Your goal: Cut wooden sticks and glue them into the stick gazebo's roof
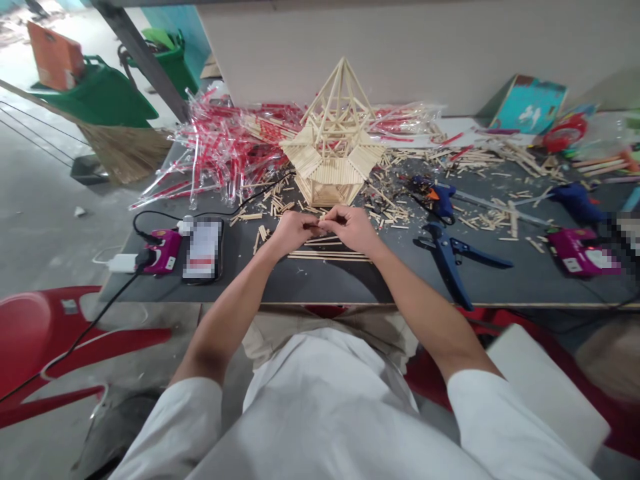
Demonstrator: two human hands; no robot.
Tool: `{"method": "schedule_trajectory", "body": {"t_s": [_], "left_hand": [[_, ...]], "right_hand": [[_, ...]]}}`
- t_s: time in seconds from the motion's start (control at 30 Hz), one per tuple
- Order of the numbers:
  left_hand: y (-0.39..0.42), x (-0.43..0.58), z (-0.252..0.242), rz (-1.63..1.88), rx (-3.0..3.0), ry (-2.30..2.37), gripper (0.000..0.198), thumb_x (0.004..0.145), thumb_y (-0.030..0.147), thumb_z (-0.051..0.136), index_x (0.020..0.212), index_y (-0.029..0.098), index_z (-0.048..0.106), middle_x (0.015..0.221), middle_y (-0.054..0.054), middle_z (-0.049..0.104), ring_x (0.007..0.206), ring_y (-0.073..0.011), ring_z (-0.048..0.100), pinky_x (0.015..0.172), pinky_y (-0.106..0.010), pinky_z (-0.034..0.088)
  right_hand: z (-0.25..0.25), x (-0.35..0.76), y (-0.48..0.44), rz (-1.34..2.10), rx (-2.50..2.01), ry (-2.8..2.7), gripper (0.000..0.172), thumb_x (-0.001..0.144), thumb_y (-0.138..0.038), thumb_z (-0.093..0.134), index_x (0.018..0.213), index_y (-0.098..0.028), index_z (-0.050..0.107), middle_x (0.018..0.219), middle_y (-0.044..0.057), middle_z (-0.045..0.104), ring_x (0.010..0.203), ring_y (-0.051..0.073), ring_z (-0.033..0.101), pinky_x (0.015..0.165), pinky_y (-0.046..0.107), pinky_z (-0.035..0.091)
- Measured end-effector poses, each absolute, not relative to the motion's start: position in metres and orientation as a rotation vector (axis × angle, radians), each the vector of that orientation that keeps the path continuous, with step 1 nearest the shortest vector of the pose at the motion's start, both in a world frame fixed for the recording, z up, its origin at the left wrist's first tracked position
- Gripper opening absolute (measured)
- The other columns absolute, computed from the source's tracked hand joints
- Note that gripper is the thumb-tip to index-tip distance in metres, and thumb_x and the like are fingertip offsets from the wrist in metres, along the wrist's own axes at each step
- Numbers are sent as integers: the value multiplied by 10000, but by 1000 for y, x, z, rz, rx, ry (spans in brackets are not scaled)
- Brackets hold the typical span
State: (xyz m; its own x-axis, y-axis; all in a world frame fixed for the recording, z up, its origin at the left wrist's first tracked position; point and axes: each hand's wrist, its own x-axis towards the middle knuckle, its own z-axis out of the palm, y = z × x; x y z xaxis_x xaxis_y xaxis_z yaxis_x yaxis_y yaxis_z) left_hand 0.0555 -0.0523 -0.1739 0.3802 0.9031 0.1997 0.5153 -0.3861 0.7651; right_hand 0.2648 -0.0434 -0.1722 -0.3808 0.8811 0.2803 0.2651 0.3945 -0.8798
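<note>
My left hand (294,232) and my right hand (351,228) meet fingertip to fingertip just above the table, both pinched closed. A short pale wooden stick piece (323,217) shows between the fingers; most of it is hidden. Right behind them stands a lantern-like model house (334,170) built of wooden sticks, with a pointed open frame on top. Several long thin sticks (330,255) lie side by side on the dark table under my hands. Cut stick bits (280,200) are scattered around the model's base.
Red-and-clear plastic wrappers (215,143) are heaped at back left. A phone (203,250) and a purple power socket (163,252) lie at left. To the right are a blue cutter (450,257), a glue gun (435,192), another purple socket (580,252) and a teal box (533,105).
</note>
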Motion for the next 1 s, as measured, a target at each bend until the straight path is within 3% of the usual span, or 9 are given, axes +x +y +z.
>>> {"method": "schedule_trajectory", "body": {"t_s": [0.13, 0.23, 0.33, 0.47, 0.7, 1.0], "left_hand": [[-52, 57, -175, 852, 2025, 1197, 272, 851, 319, 720, 661, 139, 647, 596, 48, 495, 624, -102, 443, 616, -239, 306], [-57, 63, -171, 875, 1988, 1143, 196, 888, 332, 697, 821, 149, 687, 735, 13, 631, 724, -137, 548, 694, -254, 388], [-66, 73, -166, 891, 1896, 1064, 264, 977, 391, 598, 941, 144, 684, 872, -46, 720, 807, -164, 636, 767, -273, 468], [-75, 85, -164, 901, 1707, 958, 311, 1018, 408, 531, 934, 133, 651, 857, -79, 752, 719, -158, 684, 725, -285, 541], [-75, 89, -167, 881, 1407, 880, 445, 930, 559, 676, 922, 115, 645, 863, -113, 774, 702, -182, 752, 726, -341, 636], [-74, 88, -166, 870, 1258, 918, 467, 881, 550, 767, 874, 94, 662, 780, -115, 770, 596, -174, 740, 571, -285, 633]], "right_hand": [[-170, 264, -43, 954, -976, -1869, 263, 877, -439, 738, 827, -181, 733, 749, 25, 722, 668, 153, 577, 669, 304, 426], [-168, 265, -43, 983, -971, -1804, 292, 869, -470, 736, 812, -185, 707, 760, 28, 708, 689, 157, 581, 689, 313, 447], [-164, 267, -43, 1093, -966, -1669, 351, 838, -536, 759, 784, -203, 661, 730, 18, 672, 678, 161, 577, 674, 319, 471], [-158, 271, -46, 1267, -966, -1577, 421, 792, -609, 787, 772, -222, 621, 683, 1, 640, 614, 151, 566, 608, 315, 481], [-157, 271, -45, 1326, -962, -1525, 463, 712, -606, 858, 737, -203, 631, 664, -6, 634, 628, 135, 562, 608, 289, 461], [-158, 266, -40, 1418, -993, -1469, 510, 662, -627, 873, 712, -180, 633, 672, 1, 632, 627, 122, 554, 633, 290, 469]]}}
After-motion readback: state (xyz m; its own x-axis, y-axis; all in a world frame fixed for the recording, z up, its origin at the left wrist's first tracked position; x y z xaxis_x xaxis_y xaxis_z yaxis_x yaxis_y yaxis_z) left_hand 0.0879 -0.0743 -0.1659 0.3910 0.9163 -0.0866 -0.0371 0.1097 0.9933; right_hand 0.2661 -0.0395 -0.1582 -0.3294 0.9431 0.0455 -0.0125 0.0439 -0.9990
